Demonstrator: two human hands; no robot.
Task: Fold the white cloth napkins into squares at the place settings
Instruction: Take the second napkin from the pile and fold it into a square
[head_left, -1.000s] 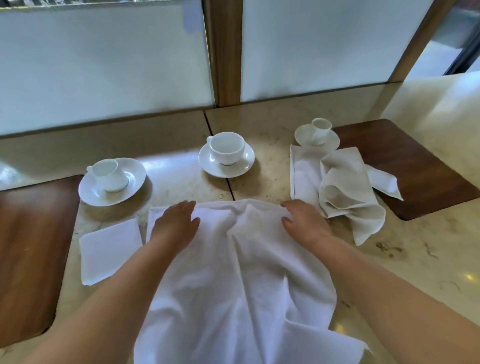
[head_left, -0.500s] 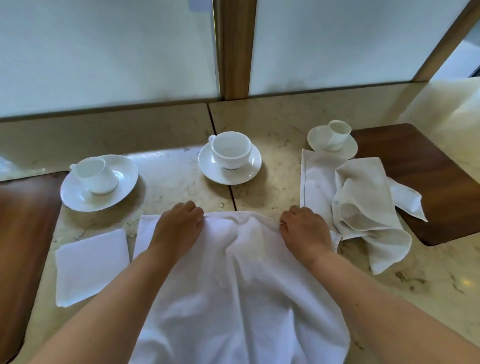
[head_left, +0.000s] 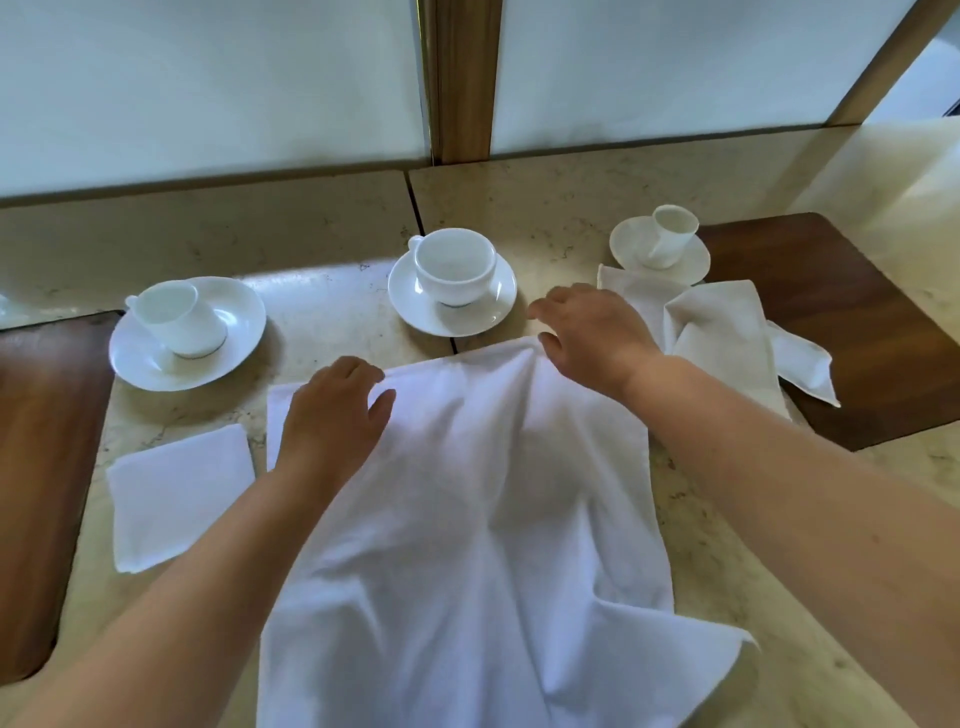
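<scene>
A large white napkin (head_left: 467, 545) lies spread and wrinkled on the marble table in front of me, its near end hanging toward me. My left hand (head_left: 332, 415) rests on its far left part, fingertips at the far edge and thumb spread. My right hand (head_left: 592, 338) is at the far right edge, fingers reaching out past the cloth; a ridge of cloth rises by the thumb. A napkin folded into a square (head_left: 182, 493) lies to the left. Loose crumpled napkins (head_left: 717, 332) lie to the right.
Three white cups on saucers stand beyond the napkins: left (head_left: 176, 322), middle (head_left: 454, 270), right (head_left: 670, 234). Dark wooden placemats sit at the left (head_left: 41, 467) and right (head_left: 857, 322). A frosted window wall with a wooden post (head_left: 462, 78) closes the table's far side.
My right hand has lifted off the cloth's far edge and shifted forward with its fingers stretched out. My left hand stays on the cloth. The view has moved closer.
</scene>
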